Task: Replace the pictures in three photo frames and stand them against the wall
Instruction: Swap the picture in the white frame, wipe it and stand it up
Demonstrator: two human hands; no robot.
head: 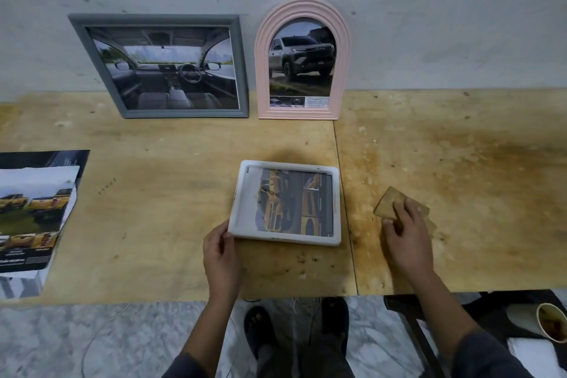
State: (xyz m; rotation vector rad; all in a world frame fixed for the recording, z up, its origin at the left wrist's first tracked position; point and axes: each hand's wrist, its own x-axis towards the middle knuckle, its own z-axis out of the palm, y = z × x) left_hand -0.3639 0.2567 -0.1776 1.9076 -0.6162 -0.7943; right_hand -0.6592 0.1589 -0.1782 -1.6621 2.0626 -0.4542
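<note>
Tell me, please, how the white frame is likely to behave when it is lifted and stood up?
The frame looks stiff and probably light: the left hand holds it by one corner. Its smooth rounded rim may slide on the table when leant. If the board in the right hand is its back, the picture could slip out.

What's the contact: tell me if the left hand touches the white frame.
Touching. Head view shows the left hand gripping the white frame's near left corner.
</note>
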